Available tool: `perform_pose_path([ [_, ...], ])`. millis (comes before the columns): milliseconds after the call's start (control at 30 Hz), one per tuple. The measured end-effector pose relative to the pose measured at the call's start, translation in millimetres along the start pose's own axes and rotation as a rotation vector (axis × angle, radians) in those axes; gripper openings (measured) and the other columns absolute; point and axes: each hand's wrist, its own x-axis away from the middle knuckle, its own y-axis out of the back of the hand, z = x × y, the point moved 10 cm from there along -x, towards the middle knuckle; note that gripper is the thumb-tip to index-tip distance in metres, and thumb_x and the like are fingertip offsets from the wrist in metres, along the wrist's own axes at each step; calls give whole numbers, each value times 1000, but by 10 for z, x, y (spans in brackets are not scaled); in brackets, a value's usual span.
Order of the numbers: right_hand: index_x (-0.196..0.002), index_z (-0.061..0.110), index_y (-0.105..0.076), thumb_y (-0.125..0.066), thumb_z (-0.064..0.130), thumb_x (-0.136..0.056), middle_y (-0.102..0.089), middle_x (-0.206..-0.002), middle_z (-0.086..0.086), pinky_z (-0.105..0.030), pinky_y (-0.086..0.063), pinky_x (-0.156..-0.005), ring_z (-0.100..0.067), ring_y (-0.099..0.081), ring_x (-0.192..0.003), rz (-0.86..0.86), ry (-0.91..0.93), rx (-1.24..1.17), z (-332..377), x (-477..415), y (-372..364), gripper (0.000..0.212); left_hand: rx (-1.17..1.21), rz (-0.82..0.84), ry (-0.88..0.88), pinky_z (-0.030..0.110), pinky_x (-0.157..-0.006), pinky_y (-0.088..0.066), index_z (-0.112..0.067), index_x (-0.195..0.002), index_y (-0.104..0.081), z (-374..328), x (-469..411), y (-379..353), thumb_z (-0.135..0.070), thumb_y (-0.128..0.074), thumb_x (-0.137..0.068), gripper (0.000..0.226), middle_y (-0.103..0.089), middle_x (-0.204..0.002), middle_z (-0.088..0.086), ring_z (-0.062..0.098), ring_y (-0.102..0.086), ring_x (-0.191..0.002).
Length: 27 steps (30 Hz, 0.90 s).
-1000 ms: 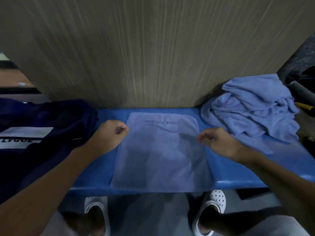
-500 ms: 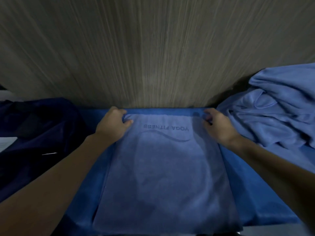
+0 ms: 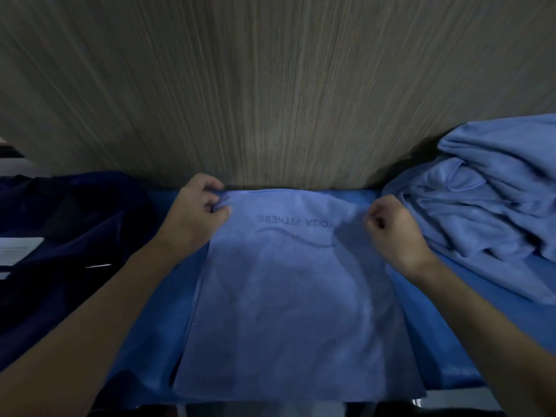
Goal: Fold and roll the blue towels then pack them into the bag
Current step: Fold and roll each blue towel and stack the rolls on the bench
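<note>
A light blue towel (image 3: 288, 311) printed "YOGA FITNESS" lies flat and folded on the blue bench (image 3: 427, 335), its printed end towards the wall. My left hand (image 3: 195, 218) pinches the towel's far left corner. My right hand (image 3: 394, 233) grips the far right corner, which is lifted and curling inward. A heap of unfolded light blue towels (image 3: 487, 203) sits on the bench to the right. The dark navy bag (image 3: 66, 236) lies at the left, slack, with a white label.
A wood-grain wall (image 3: 270, 85) rises directly behind the bench. The bench's front edge runs along the bottom of the view, with the towel's near end hanging over it.
Both hands went from the towel's side edges to its far corners by the wall. They now pinch the corners and the right one is lifting inward. My view moved closer.
</note>
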Motion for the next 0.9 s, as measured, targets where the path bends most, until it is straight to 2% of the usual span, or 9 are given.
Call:
perform_pose_path([
  [100,-93,11,-51,-56,-6,-86,-44,-62,1,-18,-36,-56,-6,-39,-54,92,-38,-133,22,181,-52,19,-16,23,69,36,-72,-48,-11,-84,-64,44,133,-48,-14,-76,-80,13,-65,-85,8,10,-57,-71],
  [200,-63,13,-36,-61,0,-85,-25,-58,-1,-25,-23,-50,-6,-23,-52,276,-21,-147,108,330,-159,36,-52,68,86,33,-60,-39,13,-76,-58,150,205,-130,-13,-72,-85,30,-54,-68,12,17,-48,-64],
  [367,-60,15,-44,-66,12,-86,-43,-58,4,-20,-33,-53,-9,-39,-56,193,36,73,59,262,-116,35,-338,67,52,26,-48,-36,0,-60,-52,260,238,-92,-20,-71,-83,36,-53,-55,10,9,-44,-49],
  [467,-55,20,-41,-67,3,-82,-45,-62,2,-21,-31,-61,-15,-45,-70,138,156,138,127,181,-107,41,-407,7,-28,22,-54,-36,-2,-57,-52,189,201,-71,-14,-70,-82,33,-52,-59,8,14,-51,-59],
  [533,-52,13,-36,-66,3,-81,-41,-57,0,-24,-32,-55,-15,-41,-61,163,166,155,104,143,-141,42,-418,20,-80,26,-58,-38,-2,-56,-53,176,163,-126,-15,-69,-81,32,-50,-60,7,16,-50,-63],
  [633,-56,0,-45,-66,11,-83,-52,-60,-10,-33,-37,-56,-25,-49,-58,243,162,216,27,117,-246,36,-441,26,-87,37,-67,-41,6,-64,-63,241,101,-147,-13,-70,-80,26,-61,-76,23,24,-54,-72],
  [733,-56,2,-48,-68,16,-85,-53,-61,-6,-36,-41,-61,-24,-51,-60,233,190,267,9,111,-240,38,-445,20,-99,31,-70,-41,8,-65,-65,257,68,-145,-13,-69,-79,26,-64,-83,25,22,-53,-81],
  [833,-71,10,-71,-72,22,-86,-66,-99,6,-30,-44,-85,-13,-58,-93,259,157,198,10,156,-226,19,-436,19,-104,10,-69,-39,2,-68,-71,267,39,-157,-6,-73,-79,14,-69,-81,12,13,-56,-81],
  [900,-79,19,-75,-73,23,-85,-59,-119,5,-35,-42,-99,-14,-52,-115,337,103,50,-19,202,-270,7,-432,37,-92,11,-68,-40,-1,-70,-73,267,31,-177,-5,-73,-80,10,-69,-80,9,14,-60,-76],
])
